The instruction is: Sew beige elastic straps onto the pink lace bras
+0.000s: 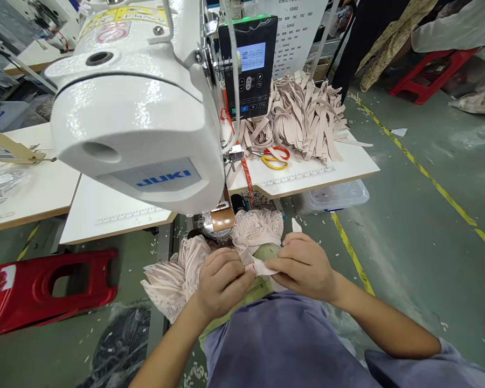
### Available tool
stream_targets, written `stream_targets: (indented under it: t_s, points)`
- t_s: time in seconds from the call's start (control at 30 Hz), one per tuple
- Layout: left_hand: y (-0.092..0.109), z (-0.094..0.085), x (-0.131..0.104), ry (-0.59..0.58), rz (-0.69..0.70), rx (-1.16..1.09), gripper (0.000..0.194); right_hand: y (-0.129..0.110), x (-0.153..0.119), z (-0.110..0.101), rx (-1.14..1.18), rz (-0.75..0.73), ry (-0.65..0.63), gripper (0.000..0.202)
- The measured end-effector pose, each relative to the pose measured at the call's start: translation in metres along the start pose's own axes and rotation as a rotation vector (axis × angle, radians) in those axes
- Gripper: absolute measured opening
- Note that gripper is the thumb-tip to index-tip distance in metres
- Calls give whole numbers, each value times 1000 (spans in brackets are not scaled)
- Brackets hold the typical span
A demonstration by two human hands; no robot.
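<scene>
My left hand (225, 281) is closed on one end of a pale beige fabric strap (262, 268), just below the sewing machine's arm end. Opposite it, my right hand (303, 267) pinches the same strap, so a short piece spans the gap between the two. Beige lace bra pieces (261, 226) lie at the machine's arm end, and more gathered lace fabric (178, 272) hangs at its left. Above all this stands the white Juki sewing machine (145, 140). The fingertips partly hide the strap's ends.
A large heap of beige straps (303, 116) lies on the white table (327, 172), with red-and-yellow scissors (275, 157) beside it. The machine's control panel (248, 67) stands behind. A red stool (52, 291) is at lower left, a clear plastic bin (335, 195) under the table.
</scene>
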State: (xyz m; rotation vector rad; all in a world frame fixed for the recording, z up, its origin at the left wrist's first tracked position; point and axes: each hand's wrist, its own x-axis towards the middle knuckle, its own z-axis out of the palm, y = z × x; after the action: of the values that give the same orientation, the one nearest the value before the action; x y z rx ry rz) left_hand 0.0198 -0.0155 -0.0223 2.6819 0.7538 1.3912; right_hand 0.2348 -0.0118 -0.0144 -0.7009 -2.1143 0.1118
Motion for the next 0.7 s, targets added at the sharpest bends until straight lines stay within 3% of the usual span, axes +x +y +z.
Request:
stream_targets:
  t_s: [0.7]
  points:
    - [5,0,8,46,-19,21,16,-3,0,4,38,14,22,10]
